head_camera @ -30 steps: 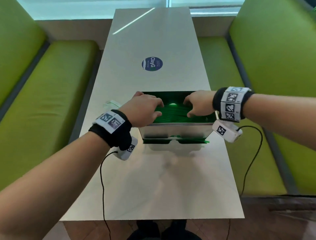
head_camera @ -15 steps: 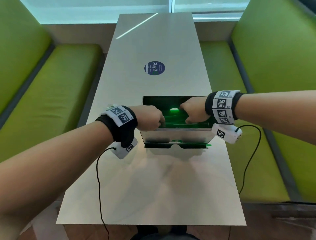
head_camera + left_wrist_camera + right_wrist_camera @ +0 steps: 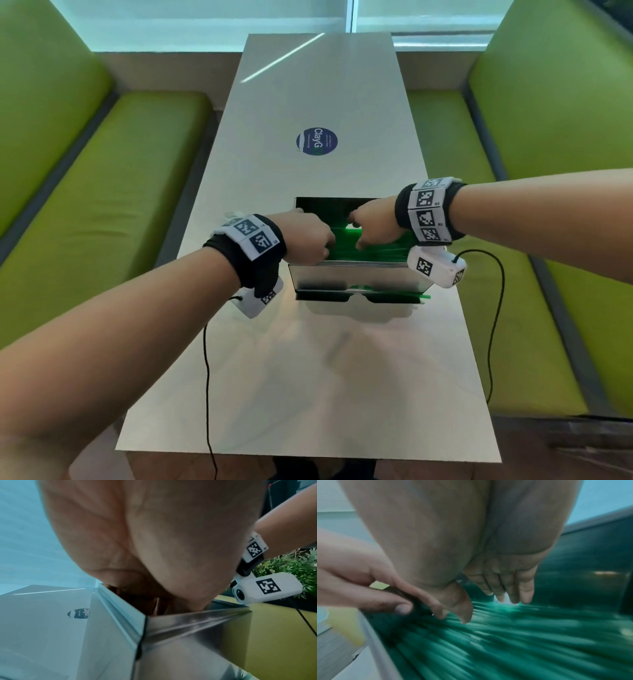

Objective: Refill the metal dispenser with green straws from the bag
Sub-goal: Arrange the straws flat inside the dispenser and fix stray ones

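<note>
The metal dispenser (image 3: pixel 356 277) stands mid-table with its top open and a bed of green straws (image 3: pixel 380 254) inside. Both hands reach down into it. My left hand (image 3: pixel 308 240) is at the left end, knuckles up, and its fingertips (image 3: pixel 402 608) touch the straws (image 3: pixel 505 642) by the rim. My right hand (image 3: pixel 373 222) is just right of it, with straight fingers (image 3: pixel 510 588) and thumb pointing down onto the pile, nothing pinched. More straws lie in the front tray (image 3: pixel 394 295). A bit of pale plastic bag (image 3: pixel 233 216) peeks from behind my left wrist.
The long grey table (image 3: pixel 308 377) carries a round blue sticker (image 3: pixel 317 141) beyond the dispenser. Green benches (image 3: pixel 102 192) flank it on both sides. Black cables (image 3: pixel 207 377) hang from both wrist cameras over the near tabletop.
My hands lay spread flat over the straws; they have since drawn together toward the left-middle of the bin, fingers tipped downward. The dispenser has not moved.
</note>
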Motion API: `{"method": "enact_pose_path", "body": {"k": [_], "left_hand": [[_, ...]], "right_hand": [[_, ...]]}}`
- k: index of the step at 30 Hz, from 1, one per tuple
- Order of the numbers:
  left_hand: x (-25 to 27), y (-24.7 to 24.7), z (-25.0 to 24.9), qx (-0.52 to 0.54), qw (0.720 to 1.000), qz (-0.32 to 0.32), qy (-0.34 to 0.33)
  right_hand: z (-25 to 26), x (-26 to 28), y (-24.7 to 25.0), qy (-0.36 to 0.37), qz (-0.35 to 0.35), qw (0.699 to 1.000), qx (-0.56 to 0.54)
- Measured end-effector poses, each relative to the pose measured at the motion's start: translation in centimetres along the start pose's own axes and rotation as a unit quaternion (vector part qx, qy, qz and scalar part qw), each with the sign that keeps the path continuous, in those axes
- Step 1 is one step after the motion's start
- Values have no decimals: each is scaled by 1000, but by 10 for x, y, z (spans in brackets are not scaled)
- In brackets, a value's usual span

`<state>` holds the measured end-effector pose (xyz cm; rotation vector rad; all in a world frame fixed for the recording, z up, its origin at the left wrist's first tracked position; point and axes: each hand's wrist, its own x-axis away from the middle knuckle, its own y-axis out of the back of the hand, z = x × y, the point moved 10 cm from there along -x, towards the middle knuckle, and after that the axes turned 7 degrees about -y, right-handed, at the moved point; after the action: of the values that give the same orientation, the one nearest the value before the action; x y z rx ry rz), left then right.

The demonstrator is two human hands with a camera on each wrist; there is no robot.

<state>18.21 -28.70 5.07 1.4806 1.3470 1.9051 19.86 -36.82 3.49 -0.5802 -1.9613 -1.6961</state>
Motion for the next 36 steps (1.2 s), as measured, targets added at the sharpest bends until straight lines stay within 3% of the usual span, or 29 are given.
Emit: {"method": "enact_pose_path", "body": {"k": [3, 5, 9, 13, 16, 23, 36], "left_hand": [[9, 7, 2, 48, 998, -47, -9], [18, 13, 7, 65, 993, -95, -11], [43, 23, 19, 99, 965, -240, -19], [59, 15, 32, 183, 932, -312, -13], [57, 9, 33, 185, 931, -314, -17], [58, 5, 34, 194, 934, -298, -15], [56, 11, 30, 179, 948, -263, -7]], "right_hand": [[3, -4, -4, -7, 34, 999, 3], [2, -6, 3, -2, 16, 1000, 11], [7, -9, 11, -6, -10, 998, 60], [20, -10, -8, -11, 67, 992, 103], [22, -14, -16, -20, 107, 989, 98], [14, -21, -19, -55, 129, 988, 67], [5, -10, -5, -14, 60, 997, 43]]}}
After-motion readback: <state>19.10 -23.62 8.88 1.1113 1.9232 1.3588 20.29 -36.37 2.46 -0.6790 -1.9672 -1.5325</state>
